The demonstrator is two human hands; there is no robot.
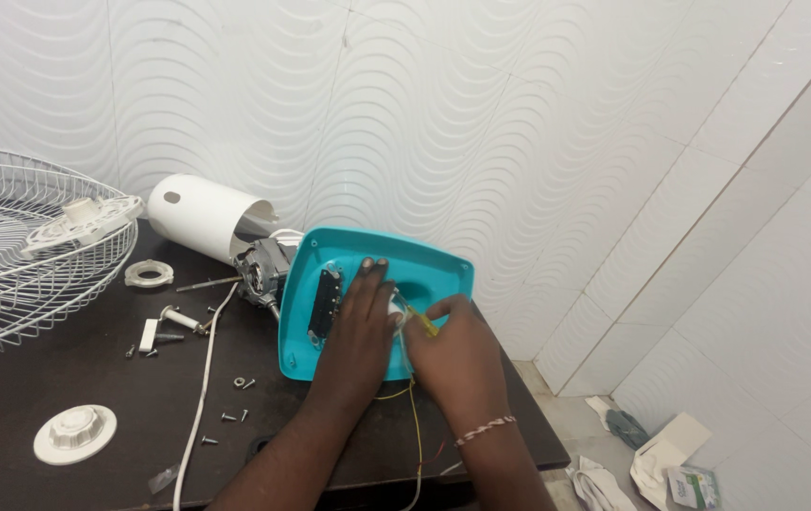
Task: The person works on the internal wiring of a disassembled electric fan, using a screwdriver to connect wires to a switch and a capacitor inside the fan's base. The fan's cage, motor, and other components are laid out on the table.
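Far left of the hands: white wire fan guard (27, 255) overhanging the bench (65, 378).
Left of hands: white cord (199, 397), loose screws (235, 383), round white cap (74, 433).
Left hand (360, 326): fingers spread flat on the teal fan base (424, 270), gripping nothing visible.
Right hand (457, 350): touching the left, pinched on yellow wire (413, 397).
Beyond the hands: white motor housing (199, 216).

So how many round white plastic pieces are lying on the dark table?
2. One ring lies near the wire fan guard, and one bigger round cap sits near the front edge of the table. More may hide behind the hands or the turquoise base.
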